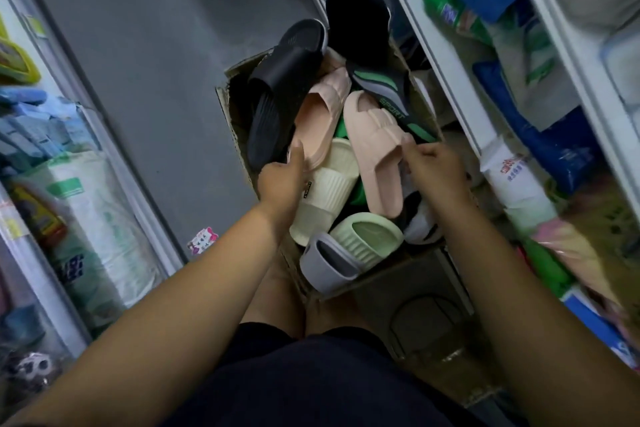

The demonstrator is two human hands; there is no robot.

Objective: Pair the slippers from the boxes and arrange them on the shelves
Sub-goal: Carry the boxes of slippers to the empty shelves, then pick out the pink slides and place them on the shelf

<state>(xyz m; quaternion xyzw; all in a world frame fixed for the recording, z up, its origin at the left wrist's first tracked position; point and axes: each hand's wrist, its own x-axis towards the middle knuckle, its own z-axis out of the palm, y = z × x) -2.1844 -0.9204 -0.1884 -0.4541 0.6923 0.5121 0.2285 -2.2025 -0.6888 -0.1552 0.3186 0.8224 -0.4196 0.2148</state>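
A cardboard box (227,94) on the floor is heaped with several slippers. Two pale pink slippers lie on top. My left hand (282,177) grips the heel end of the left pink slipper (320,116). My right hand (434,168) pinches the edge of the right pink slipper (375,152). Around them lie a cream slipper (327,191), a light green slipper (367,236), a grey slipper (327,263), black slippers (277,90) and a green-striped sport slipper (388,94).
White shelves (450,80) on the right hold packaged goods in blue, green and white wrappers. A shelf unit on the left (114,163) carries bagged goods. Grey floor (156,45) runs between them. A second cardboard box (422,315) sits near my legs.
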